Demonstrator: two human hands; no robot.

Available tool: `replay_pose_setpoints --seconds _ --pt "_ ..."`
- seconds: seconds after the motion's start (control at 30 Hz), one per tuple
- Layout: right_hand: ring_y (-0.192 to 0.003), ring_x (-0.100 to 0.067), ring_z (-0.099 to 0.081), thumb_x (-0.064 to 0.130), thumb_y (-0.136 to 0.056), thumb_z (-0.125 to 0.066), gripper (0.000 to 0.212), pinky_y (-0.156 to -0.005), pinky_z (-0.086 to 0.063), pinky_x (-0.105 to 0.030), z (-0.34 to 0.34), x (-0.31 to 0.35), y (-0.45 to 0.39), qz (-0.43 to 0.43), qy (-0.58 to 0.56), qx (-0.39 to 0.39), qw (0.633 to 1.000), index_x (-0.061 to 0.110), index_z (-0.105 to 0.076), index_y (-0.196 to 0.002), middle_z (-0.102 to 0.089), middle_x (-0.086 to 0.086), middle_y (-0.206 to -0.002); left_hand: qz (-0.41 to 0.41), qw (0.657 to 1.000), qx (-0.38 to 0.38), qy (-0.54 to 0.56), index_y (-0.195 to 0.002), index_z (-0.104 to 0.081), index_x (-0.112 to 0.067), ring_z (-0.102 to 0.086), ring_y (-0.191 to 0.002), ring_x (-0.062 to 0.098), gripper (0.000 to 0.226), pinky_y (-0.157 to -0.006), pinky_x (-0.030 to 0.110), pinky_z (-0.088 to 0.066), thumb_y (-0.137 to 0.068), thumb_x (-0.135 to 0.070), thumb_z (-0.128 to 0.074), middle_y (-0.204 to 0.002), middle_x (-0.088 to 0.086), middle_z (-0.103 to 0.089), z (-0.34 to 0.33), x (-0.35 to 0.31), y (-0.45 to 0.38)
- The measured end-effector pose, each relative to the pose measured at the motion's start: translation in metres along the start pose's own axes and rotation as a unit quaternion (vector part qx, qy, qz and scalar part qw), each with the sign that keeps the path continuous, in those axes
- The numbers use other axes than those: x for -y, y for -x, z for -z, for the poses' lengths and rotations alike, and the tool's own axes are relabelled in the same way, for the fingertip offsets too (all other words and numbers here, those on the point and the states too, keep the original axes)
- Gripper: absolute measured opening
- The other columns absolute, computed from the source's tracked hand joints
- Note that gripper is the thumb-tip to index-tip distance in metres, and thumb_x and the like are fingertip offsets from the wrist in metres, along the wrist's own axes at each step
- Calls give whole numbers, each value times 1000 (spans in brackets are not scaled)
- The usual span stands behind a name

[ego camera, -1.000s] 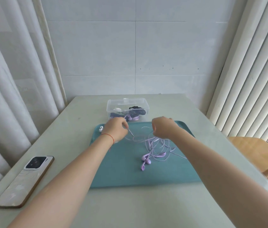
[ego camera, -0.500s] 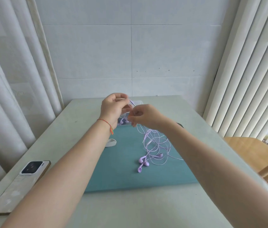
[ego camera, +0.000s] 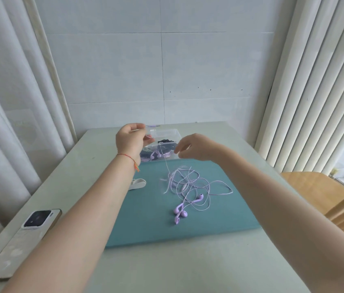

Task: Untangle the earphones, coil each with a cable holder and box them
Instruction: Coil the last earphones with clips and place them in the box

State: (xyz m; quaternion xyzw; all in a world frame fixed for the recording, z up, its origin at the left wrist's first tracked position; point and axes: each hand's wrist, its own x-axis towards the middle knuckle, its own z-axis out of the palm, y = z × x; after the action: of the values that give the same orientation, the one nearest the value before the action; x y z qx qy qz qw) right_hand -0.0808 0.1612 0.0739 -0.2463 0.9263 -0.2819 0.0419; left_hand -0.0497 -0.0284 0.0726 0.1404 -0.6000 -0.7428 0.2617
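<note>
While the left hand [ego camera: 132, 140] is raised at centre frame with thumb and fingers pinched on the plug end of the lilac wired earphones [ego camera: 188, 187], the jack tip poking out to the right of its fingertips, a thin strand drops from there to the tangle lying on the teal rectangular mat [ego camera: 145, 218] in the middle of the picture. The right hand [ego camera: 196, 148], just right of centre, hangs with fingers loosely curled and pointing down beside that strand; whether it pinches the cable cannot be told. Two lilac earbuds lie at the lower edge of the tangle. Clear plastic storage box [ego camera: 174, 133], behind the hands at the mat's far edge, holds dark and lilac coiled earphones. White cable holder clip [ego camera: 138, 183] at the mat's left edge, partly behind the left forearm. Pale green table [ego camera: 188, 269] carries all; white-backed smartphone [ego camera: 18, 240] at lower left.
</note>
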Motion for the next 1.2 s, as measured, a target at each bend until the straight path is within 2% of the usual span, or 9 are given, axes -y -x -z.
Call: replay_pose_setpoints --seconds 0.13,0.37,0.5,0.6,0.73,0.83,0.97,1.1,1.2 --pt "-71 -2 -52 24 -81 -76 43 -49 -37 -2 -21 9 -3 33 -121 -15 992 17 -59 -121 -58 4 -100 46 990 99 85 -81 -57 -3 -57 -51 17 17 -57 26 -57 -88 12 -55 -67 11 -54 -17 -8 13" --pt "-46 -15 -57 15 -86 -66 12 -41 -40 -20 -46 10 -9 3 -186 -97 978 11 -55 -88 -62 -3 -76 73 979 122 149 -81 -57 -1 -59 -50 16 17 -57 25 -57 -88 14 -54 -60 8 -57 -21 -11 18" --pt "-40 -5 -55 9 -87 -59 8 -41 -42 -16 -39 1 -4 -34 -38 35 998 8 -67 -87 -65 3 -62 50 982 83 162 -80 -56 -2 -59 -52 17 19 -59 26 -58 -88 14 -52 -61 8 -56 -17 -13 13" --pt "-35 -2 -52 7 -87 -56 17 -44 -44 -14 -28 -17 -5 -94 58 14 994 3 -72 -91 -62 -2 -54 -5 994 19 109 -79 -58 -5 -57 -52 16 19 -63 30 -60 -88 12 -52 -67 8 -56 -5 -11 2" --pt "-63 -20 -57 13 -88 -62 19 -54 -40 -21 -4 -26 -10 -105 32 -97 989 -1 -73 -93 -71 -19 -80 -18 996 -49 -79 -76 -58 -11 -56 -40 11 22 -61 33 -59 -84 7 -51 -60 5 -62 16 12 -13" --pt "-58 -18 -53 17 -90 -64 19 -55 -41 -24 15 -8 -12 -52 -84 -158 983 1 -73 -88 -60 -6 -63 30 968 36 -245 -82 -62 -14 -56 -38 6 16 -65 29 -58 -84 0 -56 -79 10 -62 16 25 -11" --pt "-54 -8 -53 14 -91 -58 17 -46 -41 -18 32 27 -8 -7 -194 -123 973 11 -74 -91 -64 2 -67 -62 945 116 -300 -108 -66 -14 -58 -49 -3 24 -45 3 -38 -86 -10 -59 -100 3 -62 -2 12 9" --pt "-46 -11 -50 16 -90 -57 20 -45 -41 -20 36 41 -5 6 -218 -115 969 11 -75 -85 -61 6 -53 -2 946 294 -136 -94 -69 -18 -67 -89 13 32 -75 29 -43 -80 -44 -56 -101 2 -71 -23 -10 27" --pt "-44 -13 -48 20 -87 -59 19 -47 -41 -20 37 40 -4 -10 -227 -143 963 14 -76 -81 -60 4 -53 25 916 386 -108 -88 -66 -18 -68 -84 20 27 -81 34 -41 -84 -43 -57 -88 4 -71 -32 -6 33"
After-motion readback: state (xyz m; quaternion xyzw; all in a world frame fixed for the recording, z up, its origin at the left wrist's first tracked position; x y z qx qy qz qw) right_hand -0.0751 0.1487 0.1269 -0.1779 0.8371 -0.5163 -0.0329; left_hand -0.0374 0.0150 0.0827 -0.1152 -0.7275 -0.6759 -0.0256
